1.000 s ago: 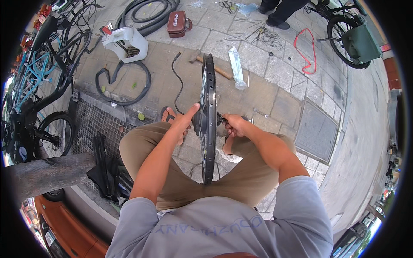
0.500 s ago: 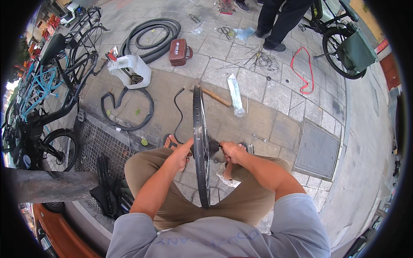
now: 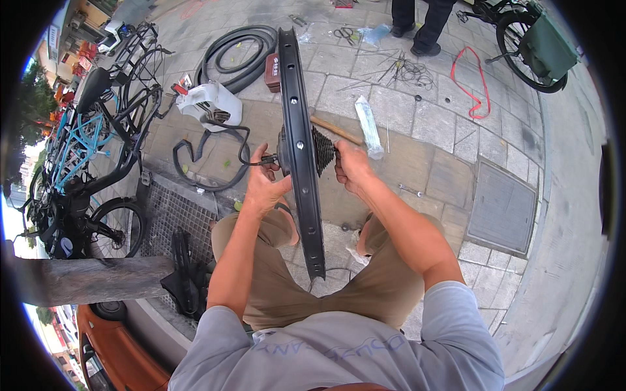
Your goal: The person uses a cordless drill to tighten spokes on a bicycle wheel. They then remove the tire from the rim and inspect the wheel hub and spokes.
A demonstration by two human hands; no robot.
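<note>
Upright between my knees, I hold a bicycle wheel without a tyre, its black rim (image 3: 300, 144) turned nearly edge-on to me. My left hand (image 3: 264, 189) grips the hub's left end, where a black cable (image 3: 245, 140) comes out; the thumb lies toward the rim. On the other side, my right hand (image 3: 353, 168) is closed round the axle end beside the stacked cassette sprockets (image 3: 324, 151). The rim hides part of the hub and spokes. Behind the wheel, a hammer's wooden handle (image 3: 336, 129) lies on the paving.
A cut white jug (image 3: 228, 94) with tools, coiled tyres (image 3: 264, 49) and a red-brown case (image 3: 272, 75) lie ahead. Rightward are a plastic-wrapped bundle (image 3: 369, 130), a wrench (image 3: 410, 190), loose wires (image 3: 407, 73) and a red strap (image 3: 488, 98). Parked bicycles (image 3: 98, 140) stand left; a person's legs (image 3: 430, 26) are far ahead.
Both my hands have lifted the wheel up and forward from between my thighs. The black cable has risen with it off the ground. My view has shifted slightly.
</note>
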